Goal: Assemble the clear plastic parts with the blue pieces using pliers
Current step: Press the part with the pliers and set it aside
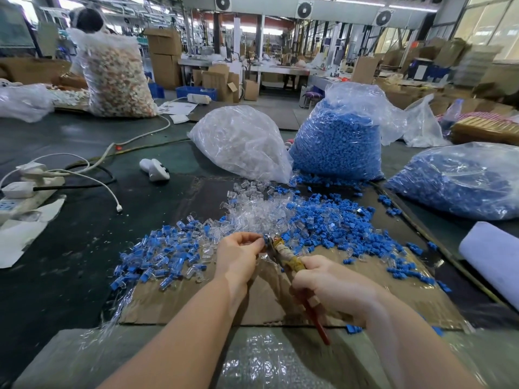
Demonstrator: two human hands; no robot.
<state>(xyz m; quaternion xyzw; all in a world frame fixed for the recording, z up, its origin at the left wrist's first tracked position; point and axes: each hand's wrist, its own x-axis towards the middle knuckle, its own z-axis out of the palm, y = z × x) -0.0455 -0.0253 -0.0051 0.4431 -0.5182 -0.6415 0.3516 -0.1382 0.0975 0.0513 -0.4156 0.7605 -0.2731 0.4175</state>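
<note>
My left hand (238,252) pinches a small clear part with a blue piece (264,240) at its fingertips. My right hand (334,287) grips the pliers (286,255) by their tape-wrapped, red handles, and the jaws meet the part. Loose clear parts (252,209) lie heaped ahead on the cardboard sheet (196,304). Loose blue pieces (331,220) spread to the right. A pile of joined clear-and-blue parts (157,254) lies to the left.
A bag of clear parts (238,141) and a bag of blue pieces (337,141) stand behind the piles. Another blue-filled bag (455,181) lies at right, near a white roll (494,256). Power strips and cables (31,186) sit at left. A person sits at far left.
</note>
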